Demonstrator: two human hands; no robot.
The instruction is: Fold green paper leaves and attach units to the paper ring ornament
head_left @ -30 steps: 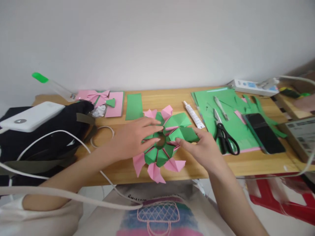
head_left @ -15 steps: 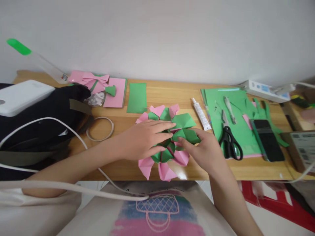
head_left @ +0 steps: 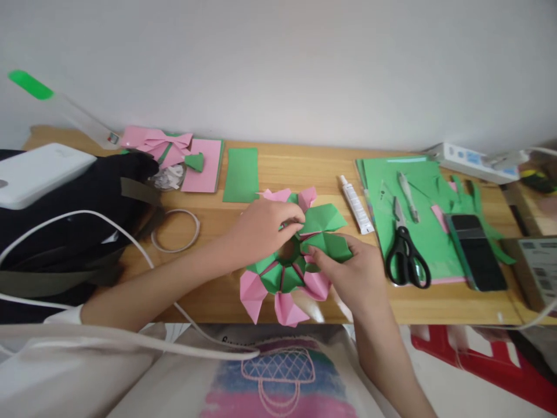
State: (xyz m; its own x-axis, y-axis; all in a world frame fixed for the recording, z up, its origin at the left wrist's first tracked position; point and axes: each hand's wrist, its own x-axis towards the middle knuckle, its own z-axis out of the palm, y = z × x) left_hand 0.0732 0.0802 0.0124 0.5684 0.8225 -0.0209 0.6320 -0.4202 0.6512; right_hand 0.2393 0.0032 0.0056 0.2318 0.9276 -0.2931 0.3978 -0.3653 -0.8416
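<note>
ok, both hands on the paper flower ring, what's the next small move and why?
Probably press the green flap under the right hand flat into the ring. The left hand pinches the far side of the pink-and-green paper flower, steadying it, while the right fingertips sit on a green flap that stands out from the ring beside the open centre. The glue tube lies untouched nearby.
</note>
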